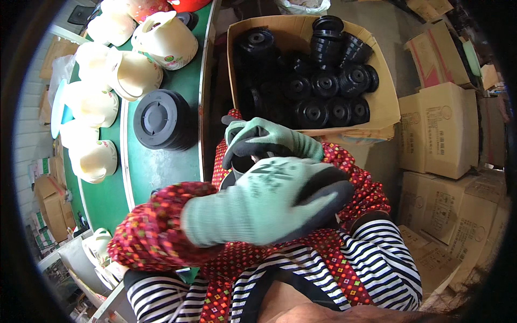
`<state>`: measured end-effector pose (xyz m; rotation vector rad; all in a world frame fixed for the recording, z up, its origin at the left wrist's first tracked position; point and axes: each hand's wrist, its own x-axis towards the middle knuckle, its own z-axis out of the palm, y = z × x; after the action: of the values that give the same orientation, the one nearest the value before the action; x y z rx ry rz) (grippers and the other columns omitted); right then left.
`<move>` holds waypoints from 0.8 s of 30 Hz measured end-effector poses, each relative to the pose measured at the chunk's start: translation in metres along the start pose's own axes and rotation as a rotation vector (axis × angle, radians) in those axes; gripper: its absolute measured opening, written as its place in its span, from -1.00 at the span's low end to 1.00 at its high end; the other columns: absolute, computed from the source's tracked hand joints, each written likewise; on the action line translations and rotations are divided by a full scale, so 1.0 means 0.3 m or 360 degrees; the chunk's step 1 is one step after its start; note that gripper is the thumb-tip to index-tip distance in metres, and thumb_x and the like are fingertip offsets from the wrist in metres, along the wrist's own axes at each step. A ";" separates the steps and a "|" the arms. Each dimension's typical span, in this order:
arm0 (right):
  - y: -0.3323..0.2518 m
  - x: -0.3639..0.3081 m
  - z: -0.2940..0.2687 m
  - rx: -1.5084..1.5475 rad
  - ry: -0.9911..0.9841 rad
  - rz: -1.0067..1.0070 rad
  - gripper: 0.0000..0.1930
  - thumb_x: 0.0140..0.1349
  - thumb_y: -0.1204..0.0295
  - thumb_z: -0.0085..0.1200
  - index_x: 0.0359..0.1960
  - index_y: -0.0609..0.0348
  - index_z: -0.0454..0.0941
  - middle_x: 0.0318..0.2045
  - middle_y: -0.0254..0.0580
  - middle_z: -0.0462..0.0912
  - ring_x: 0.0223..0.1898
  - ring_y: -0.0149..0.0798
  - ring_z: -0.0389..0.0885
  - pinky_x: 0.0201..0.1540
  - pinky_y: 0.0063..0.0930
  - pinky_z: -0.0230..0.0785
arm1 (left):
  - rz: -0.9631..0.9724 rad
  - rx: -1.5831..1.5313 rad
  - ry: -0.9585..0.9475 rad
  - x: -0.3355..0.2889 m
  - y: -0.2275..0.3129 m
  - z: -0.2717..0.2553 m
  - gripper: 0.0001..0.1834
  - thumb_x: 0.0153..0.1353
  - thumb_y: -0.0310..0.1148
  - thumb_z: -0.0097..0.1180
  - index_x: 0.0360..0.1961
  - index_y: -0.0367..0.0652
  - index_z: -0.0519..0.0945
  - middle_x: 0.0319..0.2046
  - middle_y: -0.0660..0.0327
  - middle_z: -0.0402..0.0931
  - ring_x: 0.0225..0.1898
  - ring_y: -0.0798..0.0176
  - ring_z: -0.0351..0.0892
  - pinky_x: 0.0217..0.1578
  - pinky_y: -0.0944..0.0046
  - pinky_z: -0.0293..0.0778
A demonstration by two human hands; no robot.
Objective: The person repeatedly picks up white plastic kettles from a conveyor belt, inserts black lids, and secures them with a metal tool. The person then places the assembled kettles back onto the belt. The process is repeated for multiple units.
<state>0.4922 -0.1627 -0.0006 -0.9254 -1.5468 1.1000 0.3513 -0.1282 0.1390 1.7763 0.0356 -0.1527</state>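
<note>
Both of my hands wear pale green knit gloves with dark grey coated fingers, and my forearms cross in front of my lap. My right hand (266, 141) reaches leftward with its fingers curled over a dark round cylindrical part (242, 166), whose lower portion is hidden. Nearer to me, my left hand (274, 199) extends to the right, its fingers bent and closed. What those fingers hold, if anything, is hidden behind the glove. On the green bench to the left stands a stack of black round lids (161, 119).
Several cream jug bodies (167, 40) with floral prints line the green bench (159, 169). Ahead, an open cardboard box (385, 99) holds many black round parts (326, 84). Closed cartons (439, 129) are piled at the right. A white jug (99, 247) is at lower left.
</note>
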 end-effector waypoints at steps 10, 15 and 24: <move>0.056 -0.076 0.101 -0.0485 0.0557 -0.0360 -0.73 0.36 0.26 0.11 -0.05 0.11 0.68 -0.10 -0.12 0.70 -0.02 -0.03 0.62 0.11 -0.09 0.34 | -0.0039 0.1468 -0.0078 -0.003 0.124 0.055 -0.22 0.27 -0.03 0.20 0.34 -0.41 0.39 0.31 -0.30 0.33 0.39 -0.40 0.26 0.41 -0.36 0.16; -0.018 -0.128 0.089 -0.0863 0.0647 -0.0130 -0.71 0.37 0.21 0.06 -0.03 0.08 0.66 -0.11 -0.11 0.68 -0.05 0.02 0.60 0.08 -0.04 0.30 | -0.0438 0.1432 0.0048 -0.148 0.045 -0.110 -0.10 0.22 -0.29 0.25 0.52 -0.41 0.18 0.45 -0.37 0.16 0.43 -0.44 0.23 0.46 -0.21 0.19; -0.427 -0.127 0.142 -0.1807 0.0110 0.0647 -0.31 0.20 0.05 0.24 0.27 0.26 0.53 -0.25 -0.11 0.51 -0.25 -0.11 0.51 -0.15 -0.11 0.25 | 0.0108 0.0647 -0.0006 -0.140 -0.464 -0.332 -0.55 0.27 -0.25 0.17 0.10 -0.31 0.64 -0.12 -0.19 0.69 -0.07 -0.29 0.69 -0.04 -0.07 0.63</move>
<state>0.4542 -0.2450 0.1064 -2.0661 -1.9631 0.3320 0.3029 0.0009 0.0290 2.1796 -0.0624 -0.1196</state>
